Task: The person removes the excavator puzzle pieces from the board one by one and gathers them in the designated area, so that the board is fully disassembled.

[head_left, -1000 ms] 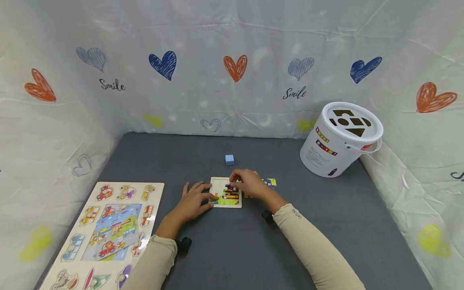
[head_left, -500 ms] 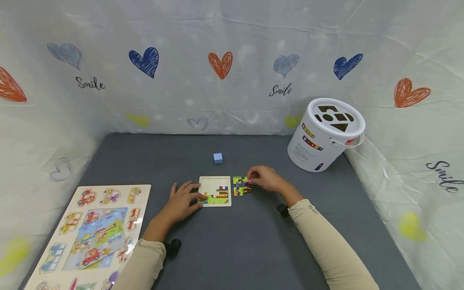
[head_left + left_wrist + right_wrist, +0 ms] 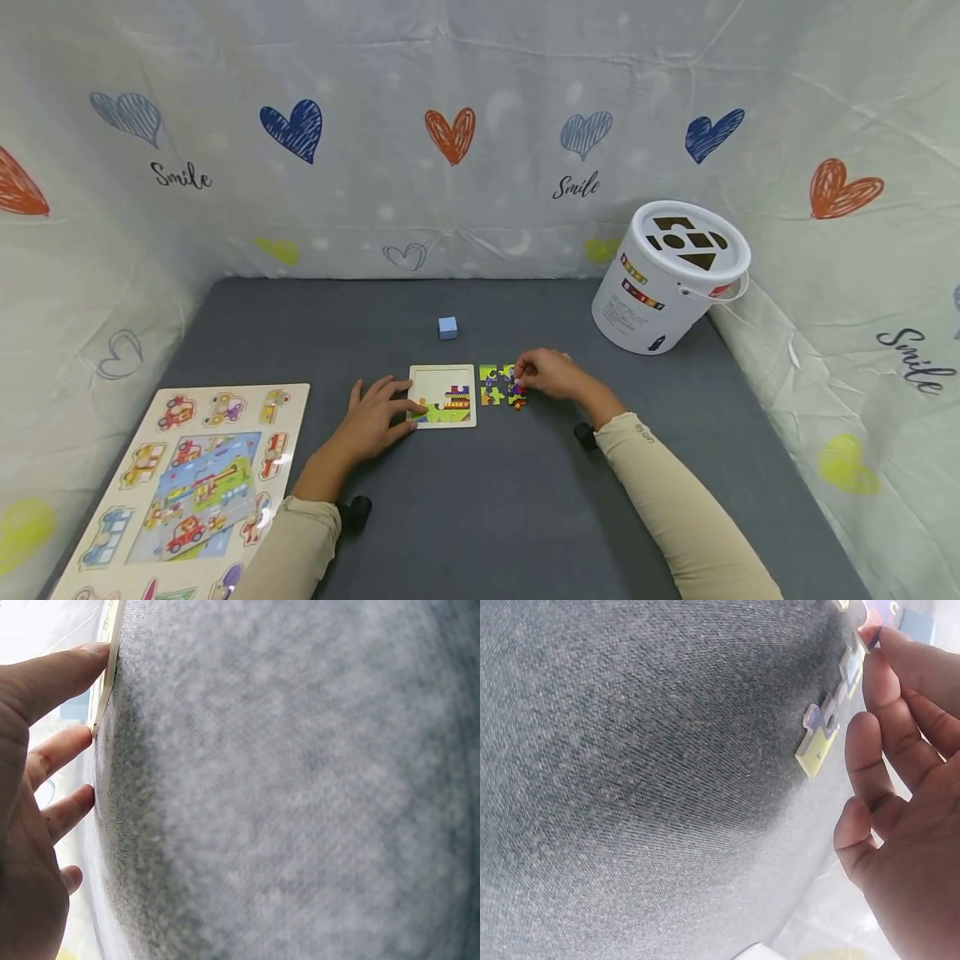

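A small square wooden jigsaw tray (image 3: 431,385) lies mid-table, with colourful pieces fitted along its lower and right parts. My left hand (image 3: 371,421) rests at the tray's left side, fingers spread; the left wrist view shows the thumb and a fingertip touching the tray's edge (image 3: 105,686). To the right of the tray lie several loose jigsaw pieces (image 3: 491,396), green, yellow and purple. Beside them my right hand (image 3: 553,372) pinches a purple-and-red jigsaw piece (image 3: 871,631) between thumb and index finger. The other right fingers are loosely bent, and fingertips partly hide this piece.
A light blue block (image 3: 447,328) sits behind the tray. At the left lies a large wooden puzzle board (image 3: 296,408) with picture cards (image 3: 213,492) on it. A white bucket (image 3: 637,312) with shaped holes in its lid stands at the back right.
My right hand has moved from over the tray to the loose pieces on its right, taking a piece off the tray. The left hand stays at the tray. The head view has shifted slightly.
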The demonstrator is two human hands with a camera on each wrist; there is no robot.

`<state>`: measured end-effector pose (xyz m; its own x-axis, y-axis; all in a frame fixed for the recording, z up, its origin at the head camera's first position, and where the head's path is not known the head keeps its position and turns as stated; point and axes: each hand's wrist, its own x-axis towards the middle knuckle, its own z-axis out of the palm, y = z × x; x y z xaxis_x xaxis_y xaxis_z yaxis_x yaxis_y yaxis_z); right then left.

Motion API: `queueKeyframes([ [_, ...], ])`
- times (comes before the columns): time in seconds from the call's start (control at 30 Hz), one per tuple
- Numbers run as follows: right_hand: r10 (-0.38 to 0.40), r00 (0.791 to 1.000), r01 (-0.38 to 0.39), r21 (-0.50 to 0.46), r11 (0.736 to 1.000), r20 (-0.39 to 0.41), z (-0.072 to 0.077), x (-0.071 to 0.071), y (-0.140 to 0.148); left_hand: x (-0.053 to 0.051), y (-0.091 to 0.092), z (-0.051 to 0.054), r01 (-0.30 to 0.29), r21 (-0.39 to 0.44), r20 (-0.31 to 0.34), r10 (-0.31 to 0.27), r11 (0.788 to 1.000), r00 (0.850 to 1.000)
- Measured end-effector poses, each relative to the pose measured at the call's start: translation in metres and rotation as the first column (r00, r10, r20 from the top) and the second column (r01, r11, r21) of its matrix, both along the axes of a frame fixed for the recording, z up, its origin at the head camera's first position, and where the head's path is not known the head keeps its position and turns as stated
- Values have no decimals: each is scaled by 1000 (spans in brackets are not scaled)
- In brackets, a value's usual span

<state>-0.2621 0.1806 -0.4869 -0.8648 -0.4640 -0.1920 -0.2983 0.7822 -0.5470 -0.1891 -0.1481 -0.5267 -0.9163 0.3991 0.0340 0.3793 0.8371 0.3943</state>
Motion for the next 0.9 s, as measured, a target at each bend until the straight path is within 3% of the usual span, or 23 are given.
queueKeyframes([
  [0.67, -4, 999, 5, 23, 1000, -43, 2, 1, -15, 3, -3, 2, -17, -9, 12, 18, 1000, 1000],
  [0.9, 61, 993, -56, 58, 997, -101, 1, 8, -41, 1, -2, 0, 10, -1, -4, -10, 1000, 1000],
])
